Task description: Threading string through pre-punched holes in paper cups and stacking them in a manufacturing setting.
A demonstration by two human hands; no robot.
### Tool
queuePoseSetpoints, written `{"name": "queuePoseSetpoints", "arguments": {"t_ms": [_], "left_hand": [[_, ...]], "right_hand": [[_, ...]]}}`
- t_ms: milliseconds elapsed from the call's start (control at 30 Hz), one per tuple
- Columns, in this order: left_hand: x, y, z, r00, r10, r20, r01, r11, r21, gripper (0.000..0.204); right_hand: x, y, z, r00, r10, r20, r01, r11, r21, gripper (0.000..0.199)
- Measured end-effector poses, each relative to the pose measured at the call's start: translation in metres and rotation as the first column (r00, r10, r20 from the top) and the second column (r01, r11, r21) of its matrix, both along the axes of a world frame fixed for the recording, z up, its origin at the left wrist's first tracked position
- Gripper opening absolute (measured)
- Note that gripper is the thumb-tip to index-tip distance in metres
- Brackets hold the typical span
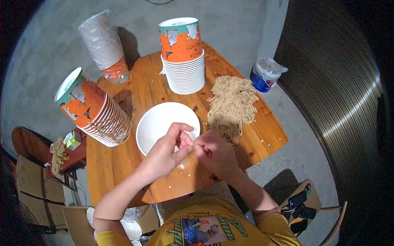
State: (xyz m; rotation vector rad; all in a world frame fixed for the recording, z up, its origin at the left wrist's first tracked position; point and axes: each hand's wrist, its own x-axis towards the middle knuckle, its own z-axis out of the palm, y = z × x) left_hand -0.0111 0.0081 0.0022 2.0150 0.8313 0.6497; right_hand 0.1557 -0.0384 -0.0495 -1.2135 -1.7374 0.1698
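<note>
Wood tbl [119,174]: L hand [170,145], curled by R hand [217,153], part-hides white bowl [160,123]; can't tell either grip's closure/contents.

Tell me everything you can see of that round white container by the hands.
The round white open container has a wide rim and plain, smooth inside, perhaps paper or plastic. It stands mouth up on the brown wooden table. The bare left hand hides its near right part; whether they touch is unclear.
</note>
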Motion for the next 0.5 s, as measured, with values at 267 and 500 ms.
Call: {"name": "queuePoseSetpoints", "arguments": {"t_ms": [267,500], "left_hand": [[0.000,-0.001,0.004,0.996,0.044,-0.081,-0.045,0.999,-0.008,0.026],[-0.001,0.003,-0.005,0.996,0.013,-0.086,0.004,0.982,0.188,0.011]], "right_hand": [[-0.001,-0.001,-0.010,0.920,0.046,-0.389,-0.133,0.971,-0.200,0.008],[-0.002,-0.003,-0.016,0.868,0.076,-0.490,-0.199,0.959,-0.203,0.010]]}}
